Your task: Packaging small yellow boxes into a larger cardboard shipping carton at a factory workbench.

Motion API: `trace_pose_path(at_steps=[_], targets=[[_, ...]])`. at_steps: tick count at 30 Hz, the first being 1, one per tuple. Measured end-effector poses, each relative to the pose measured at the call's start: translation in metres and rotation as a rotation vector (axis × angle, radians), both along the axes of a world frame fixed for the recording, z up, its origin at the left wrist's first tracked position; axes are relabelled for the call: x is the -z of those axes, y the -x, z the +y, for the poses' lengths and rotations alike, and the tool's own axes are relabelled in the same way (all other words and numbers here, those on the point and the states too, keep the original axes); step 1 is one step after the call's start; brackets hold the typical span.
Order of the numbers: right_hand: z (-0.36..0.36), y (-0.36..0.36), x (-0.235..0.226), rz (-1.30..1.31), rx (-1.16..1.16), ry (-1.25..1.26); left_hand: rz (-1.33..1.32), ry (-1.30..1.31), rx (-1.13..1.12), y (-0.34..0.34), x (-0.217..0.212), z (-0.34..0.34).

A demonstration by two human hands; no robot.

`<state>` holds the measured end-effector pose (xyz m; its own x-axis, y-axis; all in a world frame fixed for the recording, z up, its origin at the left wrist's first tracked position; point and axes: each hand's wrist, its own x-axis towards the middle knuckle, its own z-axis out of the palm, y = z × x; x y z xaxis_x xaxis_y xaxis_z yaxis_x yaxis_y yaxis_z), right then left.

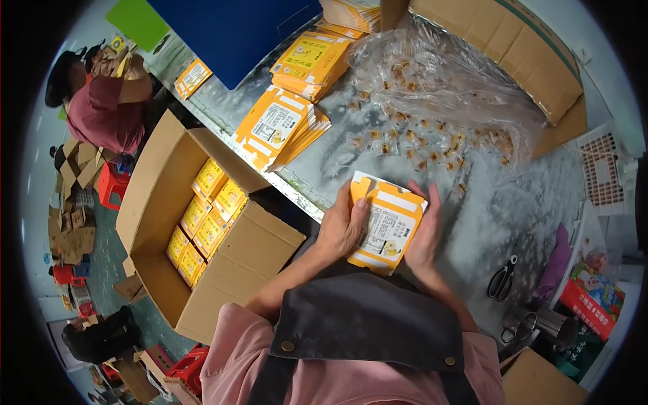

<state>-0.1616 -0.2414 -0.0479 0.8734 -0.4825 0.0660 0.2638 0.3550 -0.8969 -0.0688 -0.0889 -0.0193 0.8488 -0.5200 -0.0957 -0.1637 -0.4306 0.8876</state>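
Between my two hands is a flat, folded yellow-and-white carton (386, 229) with a white printed panel, tilted up in front of my apron. My left hand (343, 228) grips its left edge, thumb lying across the front. On the opposite edge, my right hand (425, 233) presses against the carton with its fingers stretched upward, partly hidden behind it. Just beyond, to the left, a stack of similar flat cartons (273, 128) rests at the table edge, with another stack (310, 61) behind it. Small clear sachets (432, 145) lie scattered on the table past my hands.
An open cardboard box (158, 270) at my left holds rows of filled yellow boxes (209, 229). Clear plastic sheeting (445, 81) spills from a large carton (499, 47) at the back. Black scissors (502, 278) and metal cups (520, 324) sit at right. A co-worker (108, 111) works far left.
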Motion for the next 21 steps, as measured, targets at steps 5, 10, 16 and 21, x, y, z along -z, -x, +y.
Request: trace_pose_path(at_steps=[5, 10, 16, 21], targets=[[0.028, 0.017, 0.003, 0.139, 0.025, 0.17, -0.038, 0.196, -0.093, 0.016, 0.018, 0.004], [0.014, -0.01, -0.009, 0.161, 0.047, 0.273, 0.02, 0.308, 0.041, 0.005, -0.009, -0.007], [0.004, -0.024, -0.031, 0.106, -0.011, 0.436, -0.042, 0.247, -0.023, -0.009, -0.015, -0.011], [-0.006, -0.031, -0.046, 0.191, 0.025, 0.309, -0.199, 0.32, -0.03, 0.002, -0.021, -0.018]])
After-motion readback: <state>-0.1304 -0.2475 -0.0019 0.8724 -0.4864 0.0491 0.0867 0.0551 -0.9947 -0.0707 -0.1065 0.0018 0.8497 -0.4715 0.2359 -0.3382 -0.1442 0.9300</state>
